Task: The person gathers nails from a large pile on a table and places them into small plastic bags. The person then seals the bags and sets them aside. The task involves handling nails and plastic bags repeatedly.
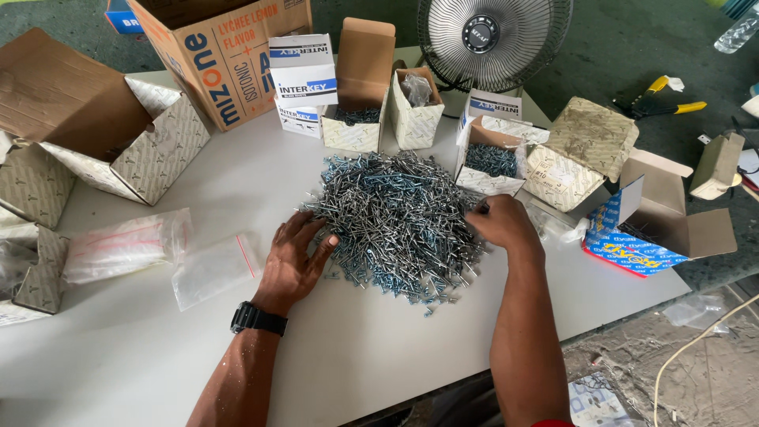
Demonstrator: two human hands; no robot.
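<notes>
Heap of loose silvery metal screws (395,217) mid-table. Left hand (294,257) spread flat on near-left edge; right hand (502,224) pinching something dark at right edge. Risk: sweeping strays off white table (356,356).

A big pile of silver screws (395,217) lies mid-worktop (158,348). The left hand (294,257) rests flat on the pile's 8 o'clock edge, the right hand (502,225) on its 3 o'clock edge, fingers curled. Small open boxes (490,162) stand at 12 to 2 o'clock, clear bags (213,265) at 9 o'clock.
</notes>
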